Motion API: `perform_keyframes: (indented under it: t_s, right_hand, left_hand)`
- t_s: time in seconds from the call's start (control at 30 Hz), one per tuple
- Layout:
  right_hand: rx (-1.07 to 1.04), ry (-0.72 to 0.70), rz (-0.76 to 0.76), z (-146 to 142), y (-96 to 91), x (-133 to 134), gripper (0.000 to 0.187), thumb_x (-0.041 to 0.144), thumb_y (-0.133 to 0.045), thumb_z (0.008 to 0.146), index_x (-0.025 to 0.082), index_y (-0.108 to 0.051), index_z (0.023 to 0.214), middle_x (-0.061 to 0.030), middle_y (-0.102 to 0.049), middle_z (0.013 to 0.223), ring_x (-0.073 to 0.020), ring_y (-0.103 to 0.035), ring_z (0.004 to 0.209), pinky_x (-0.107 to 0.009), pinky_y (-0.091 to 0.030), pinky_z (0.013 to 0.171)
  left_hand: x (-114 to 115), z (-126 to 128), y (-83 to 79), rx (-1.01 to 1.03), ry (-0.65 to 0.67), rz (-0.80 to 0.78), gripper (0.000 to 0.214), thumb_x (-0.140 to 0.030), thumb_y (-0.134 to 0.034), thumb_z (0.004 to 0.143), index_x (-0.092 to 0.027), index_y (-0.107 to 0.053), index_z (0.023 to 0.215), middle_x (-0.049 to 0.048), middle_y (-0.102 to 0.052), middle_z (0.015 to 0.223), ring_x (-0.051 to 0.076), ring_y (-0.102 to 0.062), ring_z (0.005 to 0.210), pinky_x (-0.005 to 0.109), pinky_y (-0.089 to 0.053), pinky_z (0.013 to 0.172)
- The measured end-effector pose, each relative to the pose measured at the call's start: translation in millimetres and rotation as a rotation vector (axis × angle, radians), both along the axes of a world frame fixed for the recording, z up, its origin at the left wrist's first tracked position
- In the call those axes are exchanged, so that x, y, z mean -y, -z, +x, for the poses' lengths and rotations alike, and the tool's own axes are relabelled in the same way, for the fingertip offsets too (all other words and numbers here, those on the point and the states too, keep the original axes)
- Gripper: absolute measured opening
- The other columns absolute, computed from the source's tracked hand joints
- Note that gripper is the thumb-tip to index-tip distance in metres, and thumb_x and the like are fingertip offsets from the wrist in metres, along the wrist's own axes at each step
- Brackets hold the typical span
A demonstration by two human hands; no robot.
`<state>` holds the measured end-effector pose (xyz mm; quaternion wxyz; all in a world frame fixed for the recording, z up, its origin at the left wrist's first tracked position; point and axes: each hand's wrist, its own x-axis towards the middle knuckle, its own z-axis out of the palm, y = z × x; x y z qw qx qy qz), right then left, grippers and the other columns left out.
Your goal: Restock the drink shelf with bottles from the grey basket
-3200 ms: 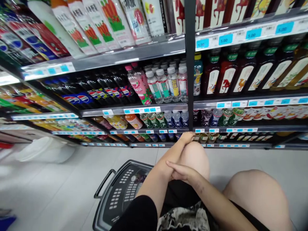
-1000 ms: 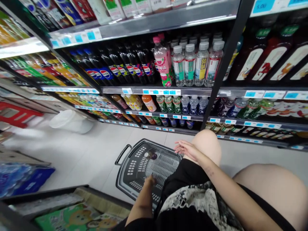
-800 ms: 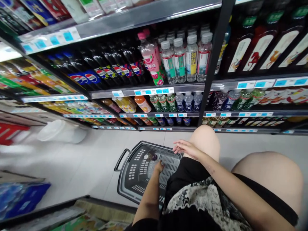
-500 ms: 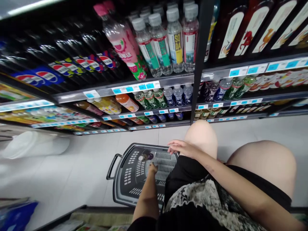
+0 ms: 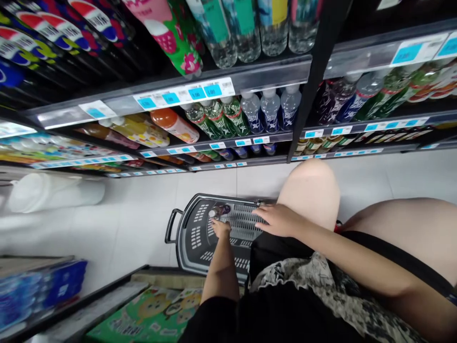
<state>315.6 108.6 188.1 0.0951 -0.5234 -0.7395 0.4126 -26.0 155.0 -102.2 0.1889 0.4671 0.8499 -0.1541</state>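
Observation:
A grey shopping basket [image 5: 194, 255] with slotted walls stands on the floor in front of my knees. Inside it a small bottle with a whitish cap and a dark purple end [image 5: 224, 209] lies on its side against the far wall. My left hand [image 5: 221, 228] reaches down into the basket, fingers apart, just on the near side of the bottle's cap; whether a fingertip touches it I cannot tell. Over the basket's right end, beside my knee, my right hand [image 5: 273, 218] holds nothing, its fingers stretched out.
Drink shelves [image 5: 178, 100] run along the far side, with cola bottles [image 5: 64, 31], several blue-labelled bottles [image 5: 269, 109] and price tags. A white bucket [image 5: 32, 193] lies at the left. A green carton [image 5: 150, 314] and blue packs [image 5: 53, 290] stand near me.
The view has tipped downward and closer to the shelves. My left hand has shifted up beside the bottle's cap, its fingers more spread. My right hand stays over the basket's right end.

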Motion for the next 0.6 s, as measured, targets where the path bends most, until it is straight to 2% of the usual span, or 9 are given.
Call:
perform_keyframes:
  t_s: [0.1,0.17,0.37,0.5,0.6]
  right_hand:
    - [0.218,-0.114,0.043,-9,6.3,3,0.026,0.029,-0.058,0.099,0.012,-0.064,0.117,-0.0129,-0.07,0.11,-0.0288,-0.066,0.105,-0.04,-0.051,0.088]
    - [0.278,-0.14,0.041,-12,9.2,5,0.023,0.029,-0.06,0.098,0.013,-0.065,0.113,-0.0118,-0.07,0.107,-0.0282,-0.066,0.102,-0.04,-0.051,0.087]
    - [0.274,-0.129,0.033,-11,8.8,2,0.022,0.031,-0.061,0.098,0.015,-0.065,0.111,-0.0104,-0.07,0.105,-0.0266,-0.065,0.101,-0.038,-0.05,0.086]
    - [0.275,-0.143,0.022,-14,7.2,-2,0.02,0.031,-0.062,0.098,0.014,-0.065,0.109,-0.0098,-0.07,0.103,-0.0262,-0.065,0.099,-0.039,-0.05,0.085]
    - [0.272,-0.151,0.0,-17,6.1,-5,0.02,0.029,-0.063,0.096,0.013,-0.065,0.108,-0.0098,-0.069,0.102,-0.0261,-0.066,0.098,-0.038,-0.05,0.082]
  left_hand:
    - [-10,-1,4.0,-0.009,-0.011,0.045,0.098,-0.037,-0.059,0.089,-0.003,-0.001,0.16,0.0326,-0.026,0.155,0.038,-0.046,0.137,0.043,-0.043,0.111]
    - [-17,-3,5.9,-0.021,-0.023,0.064,0.097,-0.036,-0.058,0.089,-0.003,0.0,0.16,0.033,-0.023,0.156,0.039,-0.046,0.136,0.044,-0.043,0.11]
    - [-37,-13,6.3,-0.021,-0.048,0.037,0.096,-0.04,-0.058,0.09,-0.011,-0.001,0.162,0.0311,-0.018,0.157,0.042,-0.045,0.136,0.048,-0.045,0.106]
    - [-50,-23,6.6,-0.005,-0.057,-0.023,0.092,-0.04,-0.06,0.09,-0.014,-0.01,0.162,0.0296,-0.018,0.159,0.045,-0.037,0.14,0.051,-0.043,0.107]
    - [-59,-30,9.3,0.019,-0.053,-0.071,0.087,-0.037,-0.063,0.088,-0.012,-0.019,0.16,0.0298,-0.025,0.156,0.044,-0.04,0.139,0.05,-0.042,0.108]
